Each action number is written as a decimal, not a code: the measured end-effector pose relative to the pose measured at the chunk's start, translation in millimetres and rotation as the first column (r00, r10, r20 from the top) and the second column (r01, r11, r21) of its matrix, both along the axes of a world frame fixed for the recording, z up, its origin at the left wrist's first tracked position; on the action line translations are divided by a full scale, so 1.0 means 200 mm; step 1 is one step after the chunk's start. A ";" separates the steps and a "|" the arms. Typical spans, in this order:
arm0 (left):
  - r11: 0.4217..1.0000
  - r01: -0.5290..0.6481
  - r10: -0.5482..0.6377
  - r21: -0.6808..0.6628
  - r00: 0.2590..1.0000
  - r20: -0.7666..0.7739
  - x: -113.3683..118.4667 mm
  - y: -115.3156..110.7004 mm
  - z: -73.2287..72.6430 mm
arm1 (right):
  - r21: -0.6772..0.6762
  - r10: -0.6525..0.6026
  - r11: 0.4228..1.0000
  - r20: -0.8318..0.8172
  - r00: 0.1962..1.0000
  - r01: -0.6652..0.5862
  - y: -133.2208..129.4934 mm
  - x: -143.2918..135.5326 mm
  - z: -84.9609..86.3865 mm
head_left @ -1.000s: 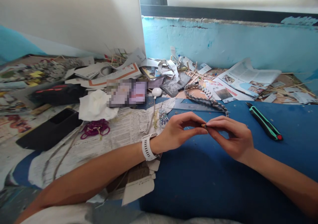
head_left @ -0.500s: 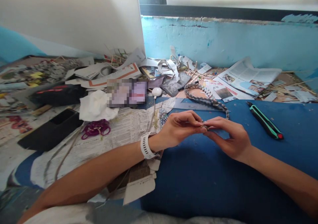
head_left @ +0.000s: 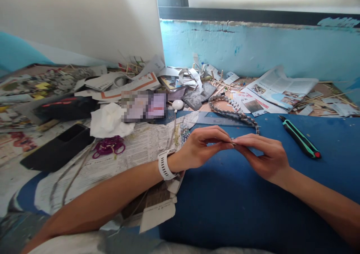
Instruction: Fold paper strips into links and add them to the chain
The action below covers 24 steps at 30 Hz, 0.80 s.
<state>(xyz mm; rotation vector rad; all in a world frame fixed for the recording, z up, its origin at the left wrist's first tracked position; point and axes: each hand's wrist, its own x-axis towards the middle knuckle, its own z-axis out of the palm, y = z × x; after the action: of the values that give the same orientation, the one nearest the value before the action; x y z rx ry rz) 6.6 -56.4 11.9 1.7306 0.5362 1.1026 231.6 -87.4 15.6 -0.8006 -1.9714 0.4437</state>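
Observation:
My left hand (head_left: 204, 146), with a white watch (head_left: 165, 165) on its wrist, pinches a small folded piece (head_left: 233, 144) between thumb and fingers. From the other side my right hand (head_left: 264, 154) pinches at the same spot, its fingertips touching those of my left hand. The piece is mostly hidden by the fingers. A grey braided chain (head_left: 234, 115) curves behind my hands, over a clear ruler (head_left: 209, 119), and its near end passes down behind my right fingers. Whether the chain joins the piece is hidden.
A green and black cutter (head_left: 300, 137) lies at the right on the blue table (head_left: 225, 209). Purple string (head_left: 109, 147), white tissue (head_left: 108, 120) and a black case (head_left: 57, 147) lie at the left on newspaper. Paper scraps and thin sticks line the wall.
The fingers of my right hand have straightened and drawn closer together, and this hand has shifted slightly right. My left hand has barely moved.

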 end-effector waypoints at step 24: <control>0.952 -0.256 0.306 0.170 0.846 -0.437 -0.11 0.21 -0.07 | 0.029 -0.120 0.991 0.615 0.779 0.129 0.08 0.05 -0.17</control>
<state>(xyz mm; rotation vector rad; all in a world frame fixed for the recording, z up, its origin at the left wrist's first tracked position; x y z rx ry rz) -15.3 -14.8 -1.3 2.0669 1.0740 0.9242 242.5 -72.2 -19.0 -1.1902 -2.4939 0.1107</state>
